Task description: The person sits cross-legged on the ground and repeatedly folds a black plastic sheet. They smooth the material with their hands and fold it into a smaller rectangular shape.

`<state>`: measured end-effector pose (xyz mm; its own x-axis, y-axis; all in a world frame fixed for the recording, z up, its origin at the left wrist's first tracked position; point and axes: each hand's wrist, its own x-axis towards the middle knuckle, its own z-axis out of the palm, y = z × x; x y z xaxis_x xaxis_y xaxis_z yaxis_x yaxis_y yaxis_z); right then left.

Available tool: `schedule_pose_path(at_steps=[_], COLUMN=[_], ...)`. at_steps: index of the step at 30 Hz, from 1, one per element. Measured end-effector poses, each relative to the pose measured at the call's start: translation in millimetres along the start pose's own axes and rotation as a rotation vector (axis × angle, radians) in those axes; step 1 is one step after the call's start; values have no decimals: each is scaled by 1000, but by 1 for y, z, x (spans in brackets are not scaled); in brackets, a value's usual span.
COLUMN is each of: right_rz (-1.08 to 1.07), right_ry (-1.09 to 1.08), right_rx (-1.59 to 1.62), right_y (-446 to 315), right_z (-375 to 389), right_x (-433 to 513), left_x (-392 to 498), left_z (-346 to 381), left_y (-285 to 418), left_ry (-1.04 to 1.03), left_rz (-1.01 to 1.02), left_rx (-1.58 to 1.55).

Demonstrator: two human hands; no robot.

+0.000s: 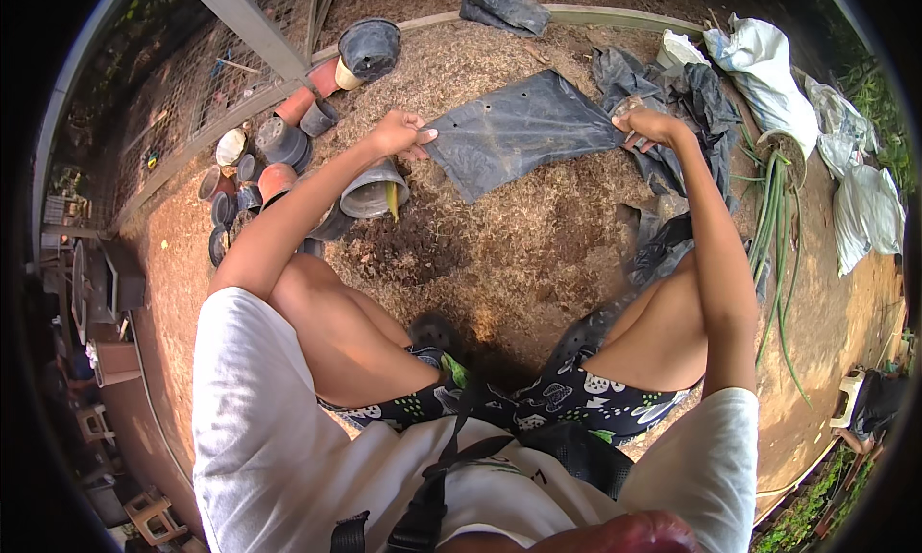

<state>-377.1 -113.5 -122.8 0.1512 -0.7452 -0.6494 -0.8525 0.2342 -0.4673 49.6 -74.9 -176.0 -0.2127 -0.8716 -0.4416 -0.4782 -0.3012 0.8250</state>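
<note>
Between my two hands a black plastic grow bag [522,132] is stretched out flat above the ground, with a few small punched holes along its far part. My left hand [400,135] pinches its left edge between thumb and fingers. The right edge is gathered in the fingers of my right hand [650,127]. Just beyond and beside my right hand lies a heap of crumpled black plastic bags [702,103]. A grey plastic pot [374,191] rests on its side below my left hand. Dark loose soil [425,247] covers the ground between my knees.
Several stacked or loose plant pots [281,139] stand at left along a wire mesh fence [209,63]. A folded black plastic sheet [502,7] lies far ahead. To the right are white woven sacks [767,78] and a long-leaved plant [774,214]. A person [875,405] is at far right.
</note>
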Motion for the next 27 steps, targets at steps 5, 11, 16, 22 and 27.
schedule_pose_path(at_steps=[5, 11, 16, 22, 27], right_rz=[-126, -255, -296, -282, -266], right_ry=[83, 478, 689, 616, 549], right_rx=[-345, -249, -153, 118, -3], right_y=[26, -5, 14, 10, 7], right_z=[40, 90, 85, 78, 86], right_x=[56, 64, 76, 71, 65], left_x=[8, -6, -12, -16, -16], left_z=[5, 0, 13, 9, 9], left_y=[-8, -19, 6, 8, 8], left_ry=[-110, -99, -144, -180, -180], left_rz=[18, 183, 376, 441, 431], left_rx=[44, 301, 422, 426, 450])
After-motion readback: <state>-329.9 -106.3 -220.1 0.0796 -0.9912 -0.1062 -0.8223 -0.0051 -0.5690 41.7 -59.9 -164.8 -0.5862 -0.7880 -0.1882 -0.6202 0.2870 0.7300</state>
